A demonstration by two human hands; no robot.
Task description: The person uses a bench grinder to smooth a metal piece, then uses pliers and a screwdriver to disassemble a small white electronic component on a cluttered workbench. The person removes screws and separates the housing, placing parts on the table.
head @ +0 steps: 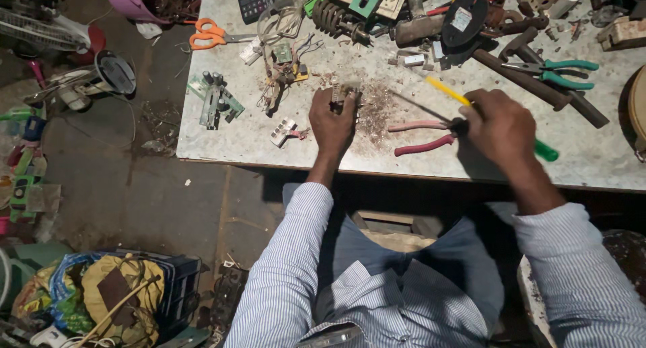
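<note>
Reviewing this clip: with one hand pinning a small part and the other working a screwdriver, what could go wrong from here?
1. The screwdriver in the right hand points toward the left hand, which pins a small part on the table; a slip might jab the fingers.
2. The pink pliers lie just under the right hand and may be knocked toward the table's near edge.
3. Crumbled debris around the part could let it slide.

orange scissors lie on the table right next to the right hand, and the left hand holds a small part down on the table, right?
Not quite. In the head view the orange scissors lie at the table's far left corner, well away from the right hand; pink-handled pliers lie beside it. The left hand does hold a small part.
</note>
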